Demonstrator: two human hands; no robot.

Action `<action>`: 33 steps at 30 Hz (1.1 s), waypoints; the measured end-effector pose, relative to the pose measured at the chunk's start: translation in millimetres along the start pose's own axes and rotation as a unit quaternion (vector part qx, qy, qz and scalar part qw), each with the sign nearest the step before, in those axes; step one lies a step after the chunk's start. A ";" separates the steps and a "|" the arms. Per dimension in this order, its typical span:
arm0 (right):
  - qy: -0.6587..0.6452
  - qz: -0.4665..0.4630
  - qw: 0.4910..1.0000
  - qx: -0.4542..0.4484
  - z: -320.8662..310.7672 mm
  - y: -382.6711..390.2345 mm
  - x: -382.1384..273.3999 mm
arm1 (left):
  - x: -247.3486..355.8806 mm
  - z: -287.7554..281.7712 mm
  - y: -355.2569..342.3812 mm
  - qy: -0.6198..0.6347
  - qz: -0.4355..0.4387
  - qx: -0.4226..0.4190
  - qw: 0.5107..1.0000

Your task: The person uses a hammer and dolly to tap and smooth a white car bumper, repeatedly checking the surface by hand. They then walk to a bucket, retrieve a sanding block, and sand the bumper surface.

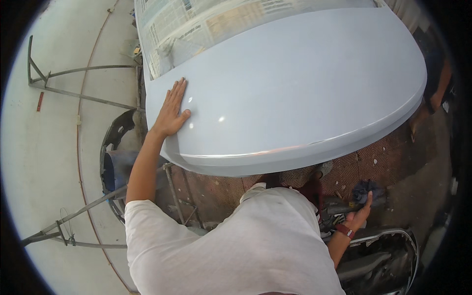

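Note:
My left hand lies flat on a smooth, pale grey car panel, fingers together and stretched out, thumb apart. It rests near the panel's left side, just below the newspaper masking that covers the area behind. My right hand is low at the right, away from the panel, with a red band on its wrist. A crumpled dark blue-grey cloth is in its grip; most of the fingers are hidden. Light reflections show on the panel beside my left hand.
Metal frame stands lean at the left by a pale wall. A dark curved car part is behind my left arm. Another dark part with a pale rim lies at lower right. A person's arm shows at the right edge.

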State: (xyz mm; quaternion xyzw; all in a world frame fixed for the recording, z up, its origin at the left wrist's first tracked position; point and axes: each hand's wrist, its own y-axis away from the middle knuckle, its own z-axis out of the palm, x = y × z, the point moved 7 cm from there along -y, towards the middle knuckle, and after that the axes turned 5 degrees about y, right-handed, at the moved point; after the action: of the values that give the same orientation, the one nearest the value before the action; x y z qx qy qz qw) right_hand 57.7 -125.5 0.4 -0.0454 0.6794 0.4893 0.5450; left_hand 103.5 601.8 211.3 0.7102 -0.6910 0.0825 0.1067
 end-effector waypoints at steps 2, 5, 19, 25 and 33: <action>0.002 -0.004 1.000 -0.020 10.3 22.8 19.7 | -24.2 -3.7 19.7 0.003 0.001 0.004 1.000; 0.017 -0.006 1.000 -0.013 23.7 61.5 39.9 | -50.5 -8.1 48.1 0.007 0.005 0.003 1.000; -0.032 -0.036 0.998 0.034 18.2 135.5 70.0 | 0.2 -27.9 18.7 -0.040 0.106 -0.098 0.989; -0.029 -0.026 0.998 0.058 5.6 140.5 78.1 | -8.4 -17.6 8.1 -0.065 0.052 -0.108 0.991; -0.043 -0.051 0.996 0.053 -4.6 129.0 82.7 | 23.8 10.9 -20.0 -0.039 0.213 -0.063 0.974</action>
State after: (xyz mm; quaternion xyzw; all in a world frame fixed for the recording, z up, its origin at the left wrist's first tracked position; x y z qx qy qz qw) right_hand -55.5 -23.1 14.5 -0.0295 0.6769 0.4258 0.5997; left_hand 123.9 576.5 206.3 0.5415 -0.8336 0.0316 0.1043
